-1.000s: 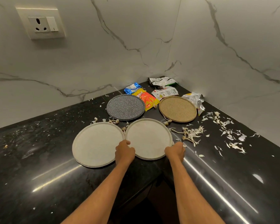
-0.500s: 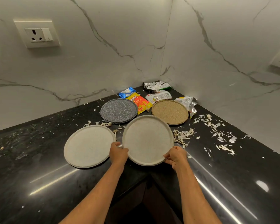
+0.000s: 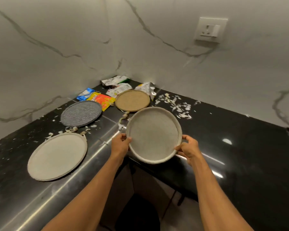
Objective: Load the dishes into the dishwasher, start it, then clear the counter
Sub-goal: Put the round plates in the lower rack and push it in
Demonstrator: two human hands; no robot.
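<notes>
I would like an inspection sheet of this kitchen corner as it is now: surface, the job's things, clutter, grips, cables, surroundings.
Surface: black counter, glossy, strewn with scraps.
Job's things: grey plate held tilted, seemingly lifted off the counter; pale plate, dark speckled plate and tan plate lie flat on it.
Clutter: snack wrappers near the corner; white peel scraps scattered.
Grips: left hand and right hand each grip the grey plate's rim, on opposite sides.
Cables: nothing seen.
Surroundings: marble walls; wall socket, nothing plugged in.
</notes>
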